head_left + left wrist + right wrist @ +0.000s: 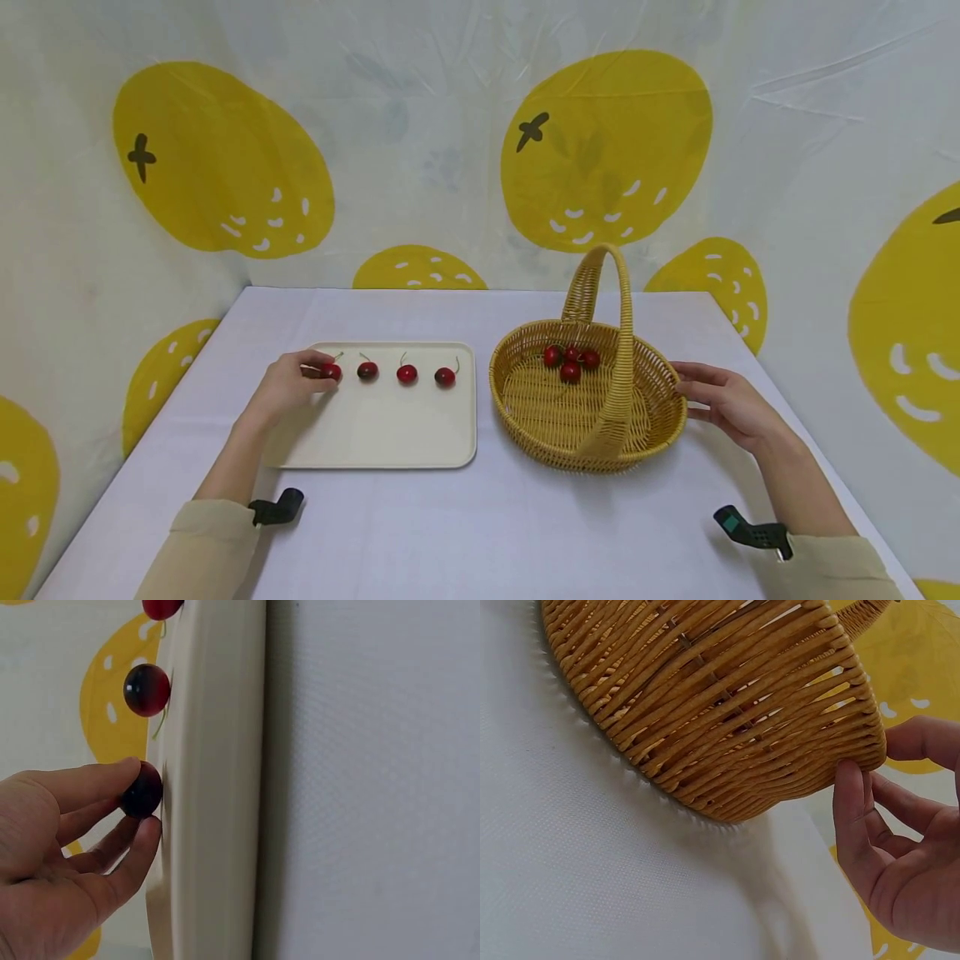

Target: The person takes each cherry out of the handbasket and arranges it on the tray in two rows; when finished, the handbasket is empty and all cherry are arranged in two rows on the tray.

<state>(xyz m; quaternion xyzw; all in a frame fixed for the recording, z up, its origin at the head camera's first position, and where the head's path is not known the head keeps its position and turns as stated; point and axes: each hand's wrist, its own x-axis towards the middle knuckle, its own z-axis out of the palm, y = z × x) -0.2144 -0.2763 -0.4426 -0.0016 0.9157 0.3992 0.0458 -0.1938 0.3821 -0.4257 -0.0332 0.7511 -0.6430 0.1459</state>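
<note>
In the head view, my left hand (294,382) pinches a dark red cherry (332,372) at the left end of a row on the cream tray (375,433). The left wrist view shows thumb and fingers on both sides of that cherry (142,792), close to the tray surface. Three more cherries with stems, the nearest being a dark one (367,371), lie to its right. My right hand (738,407) holds the right rim of the yellow wicker basket (517,417). In the right wrist view, the thumb (851,802) lies against the woven wall. Several cherries (570,372) sit inside the basket.
A white cloth (480,533) covers the table. The basket's tall arched handle (622,367) rises over its right half. Behind the table hangs a curtain (420,125) printed with yellow fruit. Each wrist wears a black camera mount (277,507).
</note>
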